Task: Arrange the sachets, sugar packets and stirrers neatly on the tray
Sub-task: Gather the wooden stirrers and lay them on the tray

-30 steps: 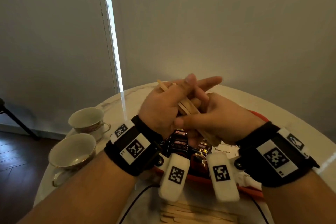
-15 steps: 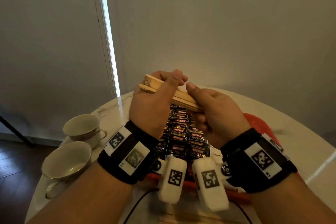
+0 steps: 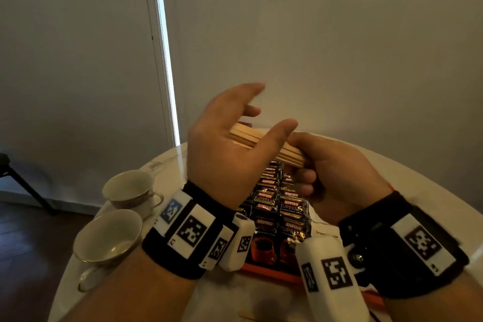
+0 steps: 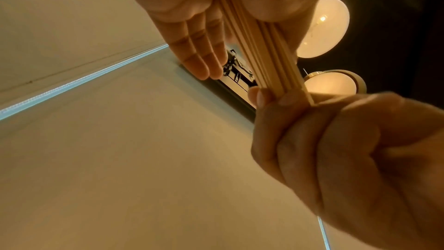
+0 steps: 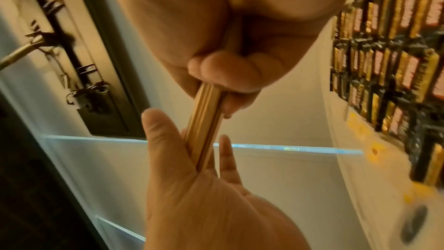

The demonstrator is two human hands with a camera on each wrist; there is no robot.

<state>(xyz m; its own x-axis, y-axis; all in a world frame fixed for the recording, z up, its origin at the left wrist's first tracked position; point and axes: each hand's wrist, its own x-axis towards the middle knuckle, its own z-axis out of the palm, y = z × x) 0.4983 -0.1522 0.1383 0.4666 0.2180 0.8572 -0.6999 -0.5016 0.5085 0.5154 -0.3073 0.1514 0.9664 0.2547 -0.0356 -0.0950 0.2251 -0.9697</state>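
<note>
My right hand (image 3: 326, 165) grips a bundle of wooden stirrers (image 3: 244, 136) at one end, held in the air above the tray. The left hand (image 3: 252, 111) is open with straight fingers, and its palm lies flat against the bundle's other end. In the left wrist view the stirrers (image 4: 264, 45) run from the left palm (image 4: 192, 7) to the right fist (image 4: 336, 149). The right wrist view shows the same bundle (image 5: 204, 121). Black coffee sachets (image 3: 277, 204) lie in overlapping rows on the orange tray (image 3: 271, 273). A white sugar packet (image 3: 326, 232) lies to their right.
Two empty teacups (image 3: 128, 188) (image 3: 108, 238) stand on the round white table (image 3: 167, 165) left of the tray. A wall rises just behind the table. Wrist bands and white marker blocks hide the tray's near part.
The left hand, which was holding the bundle together with the right, has opened and now lies flat against the bundle's end. Both hands have stayed above the sachets.
</note>
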